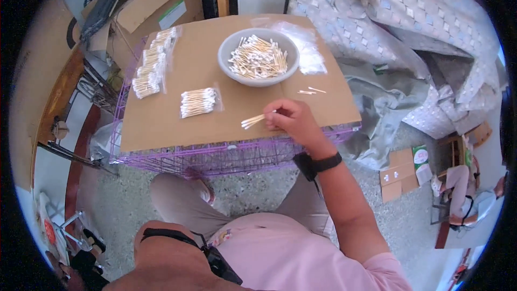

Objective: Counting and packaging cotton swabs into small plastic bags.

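My right hand is closed in a pinch over the near part of the cardboard tabletop. Between its thumb and fingers are several cotton swabs, white tips pointing left. Beyond the hand stands a grey bowl heaped with loose cotton swabs. A clear bag of cotton swabs lies left of the hand. To the right of the bowl, a few stray swabs rest on the cardboard. Of my left arm, the banded wrist shows low in the view; its fingers are hidden.
Filled bags of swabs form a row along the table's left side. Empty clear bags lie right of the bowl. Purple wire mesh supports the cardboard. Patterned cloth is heaped at right; another person sits far right.
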Available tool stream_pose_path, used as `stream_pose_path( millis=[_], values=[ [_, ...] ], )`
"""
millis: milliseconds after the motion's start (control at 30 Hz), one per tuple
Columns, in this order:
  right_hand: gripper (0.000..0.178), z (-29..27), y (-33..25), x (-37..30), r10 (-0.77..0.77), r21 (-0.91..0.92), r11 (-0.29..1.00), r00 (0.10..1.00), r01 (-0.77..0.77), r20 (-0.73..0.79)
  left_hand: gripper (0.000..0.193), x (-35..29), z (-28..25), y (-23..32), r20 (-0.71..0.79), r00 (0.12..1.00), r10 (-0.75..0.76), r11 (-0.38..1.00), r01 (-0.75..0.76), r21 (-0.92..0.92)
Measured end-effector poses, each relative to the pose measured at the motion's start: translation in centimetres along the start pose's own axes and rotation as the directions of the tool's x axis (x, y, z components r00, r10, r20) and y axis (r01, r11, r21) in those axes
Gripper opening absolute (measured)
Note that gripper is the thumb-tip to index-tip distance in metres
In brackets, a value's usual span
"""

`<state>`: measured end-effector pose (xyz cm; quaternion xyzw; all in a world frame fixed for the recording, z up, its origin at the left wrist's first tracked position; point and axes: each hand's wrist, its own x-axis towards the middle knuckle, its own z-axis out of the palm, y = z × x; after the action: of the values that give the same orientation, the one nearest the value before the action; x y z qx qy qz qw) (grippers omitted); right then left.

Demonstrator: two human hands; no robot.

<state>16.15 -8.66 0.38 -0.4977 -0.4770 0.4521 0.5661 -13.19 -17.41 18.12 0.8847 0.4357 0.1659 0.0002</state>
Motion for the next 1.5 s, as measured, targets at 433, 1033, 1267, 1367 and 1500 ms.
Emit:
stream_pose_path(
  millis=[433, 1033, 1267, 1367, 1500],
  values=[
    [0.005, -0.6, -0.6, -0.1, -0.023, -0.034, 0.999, 0.999, 0.022, -0.026, 0.021, 16.3, 10.0, -9.8, -0.079, 0.917, 0.391, 0.811, -0.384, -0.443],
    [0.007, -0.7, -0.1, 0.1, -0.05, -0.065, 0.997, 0.999, 0.051, 0.011, 0.062, 14.1, 15.9, -12.4, 0.072, 0.896, 0.439, 0.883, -0.415, -0.217],
    [0.007, -0.7, -0.5, 0.0, -0.076, -0.024, 0.997, 0.997, 0.076, 0.031, 0.07, 12.9, 17.4, -11.6, 0.113, 0.902, 0.418, 0.901, -0.395, -0.179],
    [0.007, -0.9, -0.5, 0.0, -0.05, -0.003, 0.999, 0.998, 0.05, 0.026, 0.058, 14.1, 16.7, -12.1, 0.112, 0.904, 0.414, 0.898, -0.384, -0.216],
    [0.007, -1.0, -0.4, -0.1, -0.063, -0.029, 0.998, 0.997, 0.064, 0.053, 0.035, 18.0, 14.5, -10.4, 0.081, 0.849, 0.521, 0.828, -0.48, -0.291]
  ],
)
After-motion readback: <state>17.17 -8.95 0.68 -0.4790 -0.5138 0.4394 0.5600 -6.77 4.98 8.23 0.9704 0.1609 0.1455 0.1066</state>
